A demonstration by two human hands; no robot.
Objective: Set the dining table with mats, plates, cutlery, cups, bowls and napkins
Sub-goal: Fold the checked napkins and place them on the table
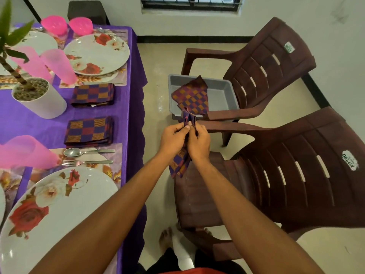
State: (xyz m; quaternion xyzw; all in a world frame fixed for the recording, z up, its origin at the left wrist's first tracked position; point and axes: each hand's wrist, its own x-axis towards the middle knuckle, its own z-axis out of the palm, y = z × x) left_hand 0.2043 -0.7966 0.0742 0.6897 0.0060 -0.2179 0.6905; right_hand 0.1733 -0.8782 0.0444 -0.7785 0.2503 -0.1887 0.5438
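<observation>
My left hand [173,136] and my right hand [199,141] both grip a checked purple, red and orange napkin [180,165], bunched between the fingers above the near chair's seat. Another napkin [192,96] lies draped in a grey tub [219,95] on the far chair. Two folded napkins [92,94] [89,131] rest on the purple tablecloth [29,123]. Floral plates [96,54] [59,200] sit on mats. A spoon [79,152] and a fork [83,162] lie beside the near plate. Pink cups [59,66] [25,153] stand on the table.
Two brown plastic chairs [276,62] [296,175] stand right of the table. A potted plant in a white pot [45,105] is on the table's left. Pink bowls [54,24] [81,25] sit at the far end. My bare foot [166,238] is on the tiled floor.
</observation>
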